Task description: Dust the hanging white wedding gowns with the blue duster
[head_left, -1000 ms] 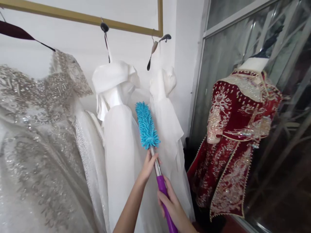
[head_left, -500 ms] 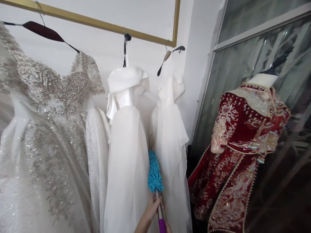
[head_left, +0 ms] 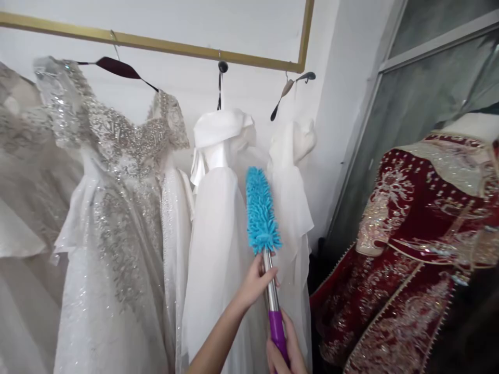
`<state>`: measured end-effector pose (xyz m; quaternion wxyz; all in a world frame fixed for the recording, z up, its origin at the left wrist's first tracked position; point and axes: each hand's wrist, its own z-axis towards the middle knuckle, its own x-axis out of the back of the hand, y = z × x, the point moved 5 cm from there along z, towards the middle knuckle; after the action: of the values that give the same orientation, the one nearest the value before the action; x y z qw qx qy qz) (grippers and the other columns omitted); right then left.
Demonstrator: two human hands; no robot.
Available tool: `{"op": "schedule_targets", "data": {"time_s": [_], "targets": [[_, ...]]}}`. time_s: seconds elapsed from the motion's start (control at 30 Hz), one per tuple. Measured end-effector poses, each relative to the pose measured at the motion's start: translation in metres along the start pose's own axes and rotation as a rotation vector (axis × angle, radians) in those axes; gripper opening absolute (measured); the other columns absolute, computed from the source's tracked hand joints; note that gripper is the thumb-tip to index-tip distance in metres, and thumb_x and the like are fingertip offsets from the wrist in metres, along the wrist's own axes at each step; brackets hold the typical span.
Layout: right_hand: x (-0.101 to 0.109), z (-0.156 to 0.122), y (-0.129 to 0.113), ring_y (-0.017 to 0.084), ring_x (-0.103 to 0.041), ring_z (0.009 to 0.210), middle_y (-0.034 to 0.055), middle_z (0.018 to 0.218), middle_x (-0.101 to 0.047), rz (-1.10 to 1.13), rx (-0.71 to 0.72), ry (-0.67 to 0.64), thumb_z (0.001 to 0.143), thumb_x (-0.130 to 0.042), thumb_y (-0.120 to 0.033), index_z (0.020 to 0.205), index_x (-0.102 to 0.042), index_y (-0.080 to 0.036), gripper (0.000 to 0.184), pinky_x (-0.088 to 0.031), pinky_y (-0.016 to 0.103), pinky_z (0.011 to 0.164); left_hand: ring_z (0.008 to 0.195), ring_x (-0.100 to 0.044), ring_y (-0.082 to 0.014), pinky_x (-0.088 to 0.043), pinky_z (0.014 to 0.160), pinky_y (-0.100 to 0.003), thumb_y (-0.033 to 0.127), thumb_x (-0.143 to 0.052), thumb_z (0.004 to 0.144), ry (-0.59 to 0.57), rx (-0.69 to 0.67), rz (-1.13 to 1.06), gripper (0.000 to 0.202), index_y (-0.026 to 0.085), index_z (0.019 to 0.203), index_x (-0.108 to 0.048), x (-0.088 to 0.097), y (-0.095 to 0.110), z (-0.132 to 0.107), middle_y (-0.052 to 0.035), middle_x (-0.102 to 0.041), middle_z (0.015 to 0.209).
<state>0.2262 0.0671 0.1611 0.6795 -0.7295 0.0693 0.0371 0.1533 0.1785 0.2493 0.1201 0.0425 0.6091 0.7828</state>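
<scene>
- One gold rail (head_left: 163, 45) runs along the white wall near the top and turns down at its right end.
- Four pale gowns hang in a row beneath it. The far-left gown (head_left: 23, 182) is cut off by the picture's edge, and the beaded gown (head_left: 117, 208) next to it hangs on a dark red hanger (head_left: 117, 67).
- The other two are plain white dresses: the middle white dress (head_left: 218, 218) hangs from a black hook, and the right white dress (head_left: 294, 208) hangs on a tilted hanger (head_left: 290, 88).
- One red embroidered jacket (head_left: 421, 249) sits on a dress form at the right, in front of a grey window pane (head_left: 421, 98).
- One duster (head_left: 261, 208) stands nearly upright between the two plain white dresses. Its blue fluffy head is against their fabric, with a metal shaft below and a purple grip at the bottom.
- Two hands hold the duster. The left hand (head_left: 255, 283) is closed around the metal shaft just under the blue head.
- The right hand (head_left: 284, 356) is clenched around the purple grip at the bottom edge and is partly cut off.
</scene>
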Motion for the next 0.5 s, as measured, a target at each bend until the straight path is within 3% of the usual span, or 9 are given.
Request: {"op": "schedule_targets", "data": {"time_s": [0.1, 0.23, 0.37, 0.5], "targets": [[-0.007, -0.009, -0.017, 0.007, -0.029, 0.033, -0.0118, 0.047, -0.035, -0.138, 0.084, -0.062, 0.072, -0.042, -0.074, 0.142, -0.017, -0.027, 0.088, -0.025, 0.022, 0.035, 0.053, -0.053, -0.0073, -0.041, 0.054, -0.024, 0.062, -0.062, 0.07, 0.033, -0.089, 0.019, 0.072, 0.018, 0.124, -0.041, 0.001, 0.042, -0.015, 0.0007, -0.057, 0.083], [-0.018, -0.014, -0.007, 0.012, -0.031, 0.035, -0.0082, 0.046, -0.037, -0.162, 0.111, -0.199, 0.075, -0.045, -0.065, 0.14, -0.028, -0.021, 0.08, -0.031, 0.029, 0.037, 0.053, -0.051, -0.0105, -0.039, 0.055, -0.024, 0.062, -0.054, 0.077, 0.118, -0.124, 0.079, 0.072, 0.013, 0.129, -0.039, 0.018, 0.056, -0.047, 0.0056, -0.053, 0.059], [-0.026, -0.013, 0.017, 0.015, -0.037, 0.04, -0.0042, 0.049, -0.046, -0.106, 0.14, -0.328, 0.074, -0.054, -0.055, 0.133, -0.043, -0.021, 0.07, -0.038, 0.031, 0.045, 0.055, -0.051, -0.0121, -0.04, 0.059, -0.026, 0.062, -0.052, 0.078, 0.286, -0.093, 0.097, 0.073, 0.012, 0.129, -0.037, 0.049, 0.034, -0.078, 0.0052, -0.054, 0.057], [-0.03, -0.014, 0.054, 0.012, -0.038, 0.039, -0.0056, 0.047, -0.049, -0.105, -0.001, -0.403, 0.071, -0.06, -0.051, 0.134, -0.045, -0.022, 0.071, -0.037, 0.029, 0.044, 0.058, -0.052, -0.0138, -0.039, 0.06, -0.027, 0.067, -0.053, 0.074, 0.407, 0.036, 0.096, 0.076, 0.013, 0.127, -0.038, 0.078, -0.016, -0.103, 0.0042, -0.056, 0.058]]}}
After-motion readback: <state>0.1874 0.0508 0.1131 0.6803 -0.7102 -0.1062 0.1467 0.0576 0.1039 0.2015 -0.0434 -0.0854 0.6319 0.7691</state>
